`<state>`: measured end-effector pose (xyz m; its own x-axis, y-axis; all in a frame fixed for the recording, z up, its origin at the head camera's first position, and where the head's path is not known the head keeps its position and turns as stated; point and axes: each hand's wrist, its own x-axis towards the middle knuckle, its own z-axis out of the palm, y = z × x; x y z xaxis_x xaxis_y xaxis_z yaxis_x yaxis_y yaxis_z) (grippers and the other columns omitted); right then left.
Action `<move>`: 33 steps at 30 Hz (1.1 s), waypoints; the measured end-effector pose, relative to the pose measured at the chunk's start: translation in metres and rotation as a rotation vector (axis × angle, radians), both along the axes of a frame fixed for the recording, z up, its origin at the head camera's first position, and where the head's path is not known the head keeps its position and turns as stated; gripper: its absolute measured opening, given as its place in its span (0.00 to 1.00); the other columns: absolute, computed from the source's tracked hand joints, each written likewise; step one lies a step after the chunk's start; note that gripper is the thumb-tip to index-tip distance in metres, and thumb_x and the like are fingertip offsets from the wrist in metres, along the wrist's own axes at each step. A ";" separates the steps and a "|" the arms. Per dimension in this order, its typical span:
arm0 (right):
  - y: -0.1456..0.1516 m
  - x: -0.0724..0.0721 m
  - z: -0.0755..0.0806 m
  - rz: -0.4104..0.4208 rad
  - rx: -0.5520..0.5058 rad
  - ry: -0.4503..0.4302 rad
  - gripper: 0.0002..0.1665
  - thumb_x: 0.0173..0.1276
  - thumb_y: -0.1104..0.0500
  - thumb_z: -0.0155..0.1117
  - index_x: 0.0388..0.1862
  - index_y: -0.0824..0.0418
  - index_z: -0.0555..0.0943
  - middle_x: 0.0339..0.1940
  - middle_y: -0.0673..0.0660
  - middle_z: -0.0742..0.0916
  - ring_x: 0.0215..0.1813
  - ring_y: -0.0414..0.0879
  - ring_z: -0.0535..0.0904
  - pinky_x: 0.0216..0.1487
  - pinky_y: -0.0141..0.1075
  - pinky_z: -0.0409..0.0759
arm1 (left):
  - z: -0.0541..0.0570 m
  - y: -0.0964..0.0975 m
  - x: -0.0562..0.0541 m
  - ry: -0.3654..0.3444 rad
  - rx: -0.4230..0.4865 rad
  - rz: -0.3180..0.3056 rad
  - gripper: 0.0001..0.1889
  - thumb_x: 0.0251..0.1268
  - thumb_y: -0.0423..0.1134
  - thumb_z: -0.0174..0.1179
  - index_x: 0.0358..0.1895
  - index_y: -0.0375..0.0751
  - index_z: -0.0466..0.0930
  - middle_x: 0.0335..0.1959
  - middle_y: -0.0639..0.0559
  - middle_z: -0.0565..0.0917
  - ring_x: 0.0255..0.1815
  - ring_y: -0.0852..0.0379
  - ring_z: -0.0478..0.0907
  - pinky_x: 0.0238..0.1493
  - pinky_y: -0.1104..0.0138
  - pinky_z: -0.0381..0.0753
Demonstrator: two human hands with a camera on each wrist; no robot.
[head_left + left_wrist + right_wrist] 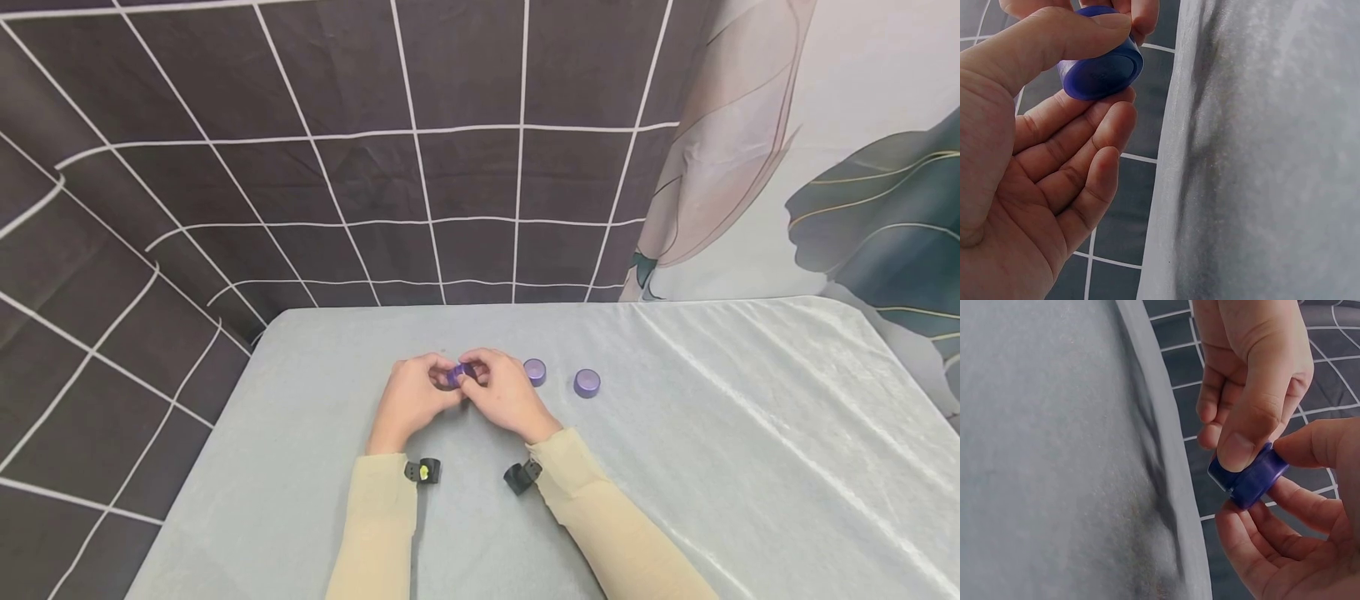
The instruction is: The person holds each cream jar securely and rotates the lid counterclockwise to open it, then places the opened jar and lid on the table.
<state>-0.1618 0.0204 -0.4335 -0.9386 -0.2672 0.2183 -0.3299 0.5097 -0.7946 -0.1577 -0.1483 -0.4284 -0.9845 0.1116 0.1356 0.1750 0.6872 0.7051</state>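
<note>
Between my two hands, close over the table, is a small purple round container (453,377) with a seam around its side. My left hand (416,396) pinches one end of it, the thumb laid across the side. On the other end my right hand (508,397) grips with thumb and fingertips. The right wrist view shows the container (1262,479) as two short round parts lying against each other, tilted. In the left wrist view its flat round end (1100,76) faces the camera. The left hand's lower fingers (1079,175) curve loosely beneath it.
Just right of my right hand stands a purple round piece (535,372), and a similar second piece (587,383) is a little farther right. Pale grey cloth covers the table (712,467). Behind it hangs a dark curtain (465,183) with white grid lines.
</note>
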 end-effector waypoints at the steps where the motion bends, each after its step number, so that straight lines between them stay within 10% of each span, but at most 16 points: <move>1: 0.000 0.000 0.000 0.002 0.000 0.003 0.17 0.64 0.60 0.66 0.51 0.64 0.84 0.41 0.58 0.87 0.40 0.46 0.85 0.46 0.40 0.83 | 0.000 0.000 0.000 0.002 0.000 -0.001 0.15 0.46 0.41 0.79 0.39 0.42 0.88 0.27 0.57 0.86 0.28 0.62 0.80 0.35 0.64 0.80; 33: 0.005 -0.005 -0.001 0.098 -0.040 0.014 0.16 0.62 0.65 0.66 0.50 0.64 0.84 0.44 0.57 0.87 0.44 0.46 0.84 0.51 0.37 0.82 | 0.001 -0.002 0.000 0.003 -0.008 -0.017 0.16 0.46 0.41 0.78 0.39 0.40 0.88 0.28 0.56 0.87 0.28 0.63 0.79 0.35 0.64 0.79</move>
<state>-0.1663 0.0252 -0.4346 -0.9053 -0.3479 0.2435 -0.3875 0.4423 -0.8088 -0.1577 -0.1505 -0.4278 -0.9820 0.1290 0.1378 0.1887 0.6897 0.6990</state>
